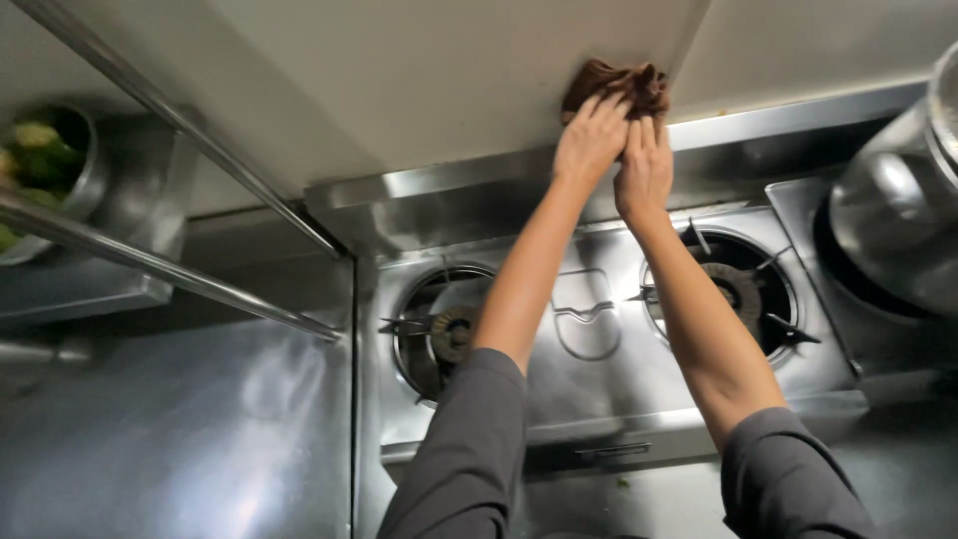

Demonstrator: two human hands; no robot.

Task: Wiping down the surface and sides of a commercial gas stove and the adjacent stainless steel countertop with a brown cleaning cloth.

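Note:
Both my arms reach forward over a steel gas stove (589,394). My left hand (591,140) and my right hand (645,168) lie side by side, fingers pressed flat on a crumpled brown cloth (617,84). The cloth is held against the pale wall panel (439,80) just above the stove's steel back ledge (758,125). The left burner (439,334) sits partly behind my left forearm, and the right burner (733,289) lies beside my right forearm.
A large steel pot (898,210) stands at the right on another burner. At far left a steel bowl with green vegetables (40,165) sits behind metal shelf rails (170,265). A steel counter (170,439) fills the lower left.

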